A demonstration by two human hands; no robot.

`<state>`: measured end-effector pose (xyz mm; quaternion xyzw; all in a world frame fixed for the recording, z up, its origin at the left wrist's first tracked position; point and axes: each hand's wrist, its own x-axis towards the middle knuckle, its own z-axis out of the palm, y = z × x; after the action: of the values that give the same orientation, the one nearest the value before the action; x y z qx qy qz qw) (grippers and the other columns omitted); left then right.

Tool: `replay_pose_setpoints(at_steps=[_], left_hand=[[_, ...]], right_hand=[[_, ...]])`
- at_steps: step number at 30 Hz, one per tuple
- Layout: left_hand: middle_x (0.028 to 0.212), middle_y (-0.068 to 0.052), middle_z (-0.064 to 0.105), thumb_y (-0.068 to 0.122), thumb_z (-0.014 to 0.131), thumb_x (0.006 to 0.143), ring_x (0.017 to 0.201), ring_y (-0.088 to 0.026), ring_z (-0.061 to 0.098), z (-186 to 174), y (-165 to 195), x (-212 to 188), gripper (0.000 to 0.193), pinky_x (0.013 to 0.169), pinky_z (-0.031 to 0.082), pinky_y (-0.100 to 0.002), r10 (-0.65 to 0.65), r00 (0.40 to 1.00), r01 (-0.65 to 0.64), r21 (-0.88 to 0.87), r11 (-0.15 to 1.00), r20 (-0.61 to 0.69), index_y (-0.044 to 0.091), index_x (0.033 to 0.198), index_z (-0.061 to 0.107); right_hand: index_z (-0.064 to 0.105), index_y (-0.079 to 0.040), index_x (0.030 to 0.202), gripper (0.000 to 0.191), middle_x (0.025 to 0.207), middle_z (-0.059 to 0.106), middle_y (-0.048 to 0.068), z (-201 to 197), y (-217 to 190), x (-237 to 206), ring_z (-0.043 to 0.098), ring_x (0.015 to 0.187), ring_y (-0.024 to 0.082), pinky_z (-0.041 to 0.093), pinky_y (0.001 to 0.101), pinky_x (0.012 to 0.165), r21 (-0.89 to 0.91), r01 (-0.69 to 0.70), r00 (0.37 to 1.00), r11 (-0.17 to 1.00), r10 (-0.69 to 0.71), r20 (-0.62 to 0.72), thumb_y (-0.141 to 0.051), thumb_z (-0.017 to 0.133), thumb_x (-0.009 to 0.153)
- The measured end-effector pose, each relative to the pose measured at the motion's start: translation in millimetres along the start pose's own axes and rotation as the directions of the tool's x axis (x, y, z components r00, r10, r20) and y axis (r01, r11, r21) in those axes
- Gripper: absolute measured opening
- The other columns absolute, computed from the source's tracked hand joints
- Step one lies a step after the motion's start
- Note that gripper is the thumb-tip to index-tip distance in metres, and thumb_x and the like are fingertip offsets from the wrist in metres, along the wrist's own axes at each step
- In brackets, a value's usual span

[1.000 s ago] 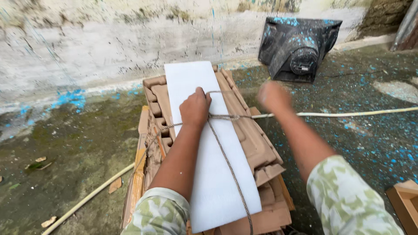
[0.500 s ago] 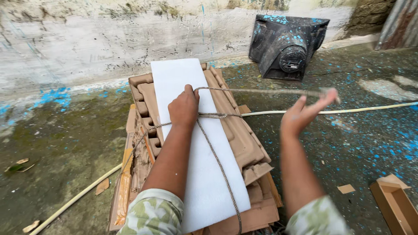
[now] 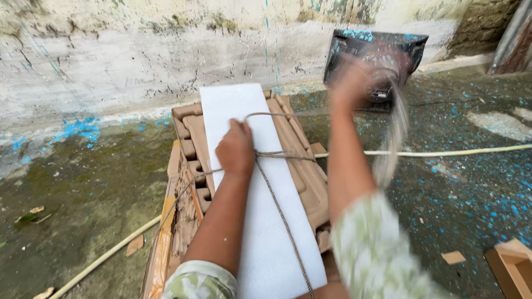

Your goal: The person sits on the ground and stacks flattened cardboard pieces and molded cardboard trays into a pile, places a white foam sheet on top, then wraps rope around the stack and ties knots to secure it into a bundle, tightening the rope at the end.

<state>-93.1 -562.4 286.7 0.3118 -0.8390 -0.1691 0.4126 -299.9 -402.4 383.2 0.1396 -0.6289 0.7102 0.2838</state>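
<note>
Brown twine [image 3: 277, 199] is crossing over the white foam sheet [image 3: 260, 232] that I am keeping on top of the stacked clay pieces [image 3: 302, 166], and my left hand [image 3: 236, 148] is pressing down right where the strands meet, fingers curled closed over the crossing. The sheet's long axis is running straight away from me toward the stained wall [image 3: 138, 61], and one strand is following that axis back toward my body while another is running across it, out to the right. My left hand is the nearer one to the bundle, touching it. My right hand [image 3: 360, 83] is lifting up and to the right, well clear of the stack, and it is so blurred that I cannot tell whether it is closed; a smeared streak is hanging below it, perhaps loose twine. A pale hose [image 3: 443, 153] is lying across the wet floor [image 3: 83, 188] beside the stack, and a dark box-like machine [image 3: 377, 50] is sitting against the wall beyond my right hand.
</note>
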Motion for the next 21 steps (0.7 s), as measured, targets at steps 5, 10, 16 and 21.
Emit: replay_pose_setpoints(at_steps=[5,10,16,21], left_hand=[[0.096,-0.022,0.073,0.031,0.056,0.101,0.090,-0.042,0.071,4.3,-7.4,38.7,0.026,0.081,0.055,-0.053,-0.353,0.936,0.352,-0.093,0.931,0.006,0.005,0.106,0.060],[0.104,-0.027,0.071,0.020,0.056,0.098,0.097,-0.044,0.070,9.4,-22.5,56.9,0.029,0.085,0.054,-0.053,-0.415,0.908,0.420,-0.159,0.893,0.064,-0.001,0.119,0.053],[0.102,-0.026,0.072,0.016,0.057,0.099,0.096,-0.046,0.068,15.9,-32.9,58.3,0.021,0.083,0.053,-0.055,-0.331,0.943,0.333,-0.148,0.931,0.035,0.001,0.113,0.055],[0.095,-0.023,0.072,0.017,0.057,0.100,0.090,-0.044,0.068,6.7,-27.6,44.0,0.015,0.078,0.052,-0.054,-0.225,0.973,0.209,-0.231,0.950,-0.048,0.004,0.105,0.060]], right_hand=[[0.015,-0.013,0.163,0.076,0.164,0.025,0.020,85.0,-54.1,23.1,0.030,0.151,0.030,0.031,0.0395,0.118,0.248,0.016,0.670,0.969,-0.194,0.716,0.001,0.054,0.100],[0.049,-0.014,0.149,0.050,0.149,0.057,0.007,58.8,-28.1,-34.6,0.059,0.129,0.021,0.055,0.0379,0.091,-0.068,-0.143,0.715,0.987,0.151,0.683,-0.009,0.052,0.099],[0.063,-0.005,0.132,0.035,0.123,0.072,0.003,-23.8,36.8,-104.8,0.067,0.102,0.011,0.055,0.0280,0.078,0.017,-0.163,0.638,0.987,0.092,0.765,-0.012,0.059,0.099],[0.066,-0.001,0.125,0.027,0.117,0.074,0.006,-117.3,42.9,-180.6,0.069,0.105,0.009,0.055,0.0254,0.083,0.083,-0.249,0.750,0.965,0.138,0.647,-0.012,0.058,0.101]])
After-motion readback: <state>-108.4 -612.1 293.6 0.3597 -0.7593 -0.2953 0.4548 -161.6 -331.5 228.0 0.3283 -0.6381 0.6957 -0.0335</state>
